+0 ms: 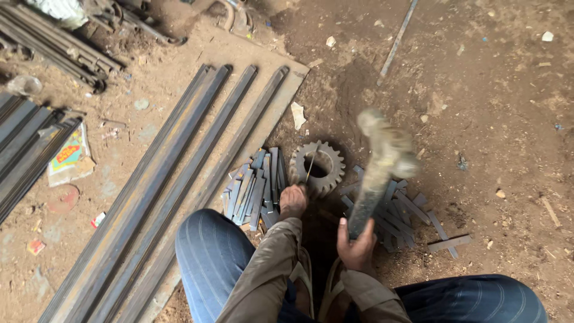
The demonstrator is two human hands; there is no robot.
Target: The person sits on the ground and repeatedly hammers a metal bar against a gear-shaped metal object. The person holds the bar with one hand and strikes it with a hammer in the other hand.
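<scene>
**Head view: hammer raised over a gear on a dirt floor**

Head camera looks straight down on a person crouched over bare earth, knees in blue trousers at the near edge. The right hand (pixel 356 245) is wrapped tight around the handle of a hammer (pixel 382 164), whose head is blurred with motion up above the work. The left hand (pixel 293 201) pinches a thin metal strip (pixel 310 166) and stands it nearly upright across a toothed steel gear (pixel 318 167) lying flat in the dirt, just beyond the fingers.

That strip looks stiff, light and narrow (easy to lose from a pinch, I would judge), so holding it low, well below the struck end, seems the safest grip. The gear looks heavy and unlikely to shift.

Cut flat pieces (pixel 254 188) are heaped just left of the gear, touching one another, and a second scatter of cut pieces (pixel 406 209) lies to its right, under the hammer handle. Long steel bars (pixel 179 179) run diagonally across a board (pixel 281 101) on the left. More bars (pixel 24 143) lie at the far left, beside a colourful printed wrapper (pixel 69 152). Both heaps crowd the gear closely.
</scene>
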